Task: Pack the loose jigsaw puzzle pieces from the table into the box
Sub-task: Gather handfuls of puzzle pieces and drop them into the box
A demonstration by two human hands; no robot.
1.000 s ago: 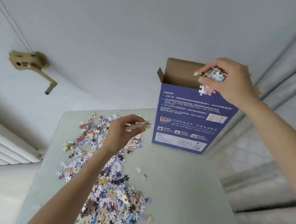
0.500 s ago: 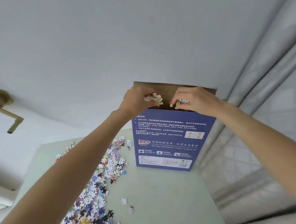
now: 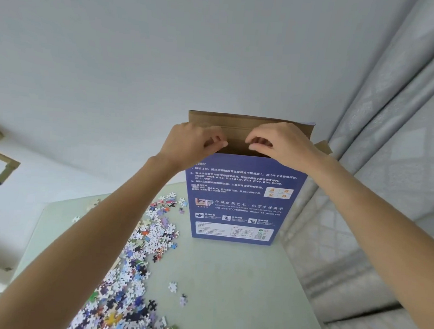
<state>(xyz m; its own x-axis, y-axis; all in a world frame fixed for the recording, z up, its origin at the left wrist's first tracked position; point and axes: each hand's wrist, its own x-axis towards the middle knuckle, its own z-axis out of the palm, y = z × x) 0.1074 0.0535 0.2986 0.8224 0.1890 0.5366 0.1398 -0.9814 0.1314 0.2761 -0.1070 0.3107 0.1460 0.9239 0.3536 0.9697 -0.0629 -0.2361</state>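
Both hands hover over the open top of the tall blue printed cardboard box [image 3: 244,198], which stands upright on the pale green bench [image 3: 230,278] at its far right side, its brown flaps raised behind the opening. The left hand [image 3: 194,144] has its fingers curled with thumb and fingertips drawn together above the box mouth; the right hand [image 3: 282,145] is curled the same way just beside it. No pieces show between the fingers of either hand, so whether they pinch anything I cannot tell. The loose multicoloured jigsaw puzzle pieces [image 3: 135,260] lie spread in a long band on the bench, running from beside the box's lower left corner toward the near edge, below and left of both hands. The left arm crosses directly over that band, so the left hand looks the nearer one for the next scoop. A grey curtain [image 3: 389,123] hangs at the right.
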